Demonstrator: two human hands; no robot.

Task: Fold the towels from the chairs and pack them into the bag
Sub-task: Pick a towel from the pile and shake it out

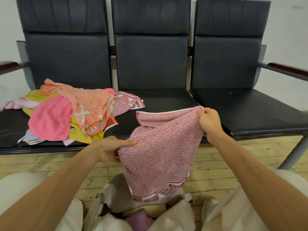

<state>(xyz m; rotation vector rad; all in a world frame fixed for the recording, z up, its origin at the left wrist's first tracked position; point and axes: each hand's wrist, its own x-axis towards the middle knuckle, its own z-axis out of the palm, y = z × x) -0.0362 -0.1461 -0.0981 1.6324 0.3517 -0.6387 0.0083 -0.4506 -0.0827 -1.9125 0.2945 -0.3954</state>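
Observation:
A pink patterned towel (160,147) hangs in the air in front of the middle chair seat. My right hand (209,122) pinches its top right corner. My left hand (111,150) grips its left edge lower down. The towel's bottom end drops toward the open white bag (116,194) on the floor between my knees. Folded yellow and purple towels (143,214) lie inside the bag. A heap of unfolded towels (71,114), pink, orange, yellow and patterned, lies on the left chair seat and spills onto the middle one.
Three joined dark chairs (233,64) stand against the wall, with wooden armrests at both ends. The right seat (246,110) is bare. A pale wooden floor (216,167) runs under the chairs. My knees frame the bag at the bottom.

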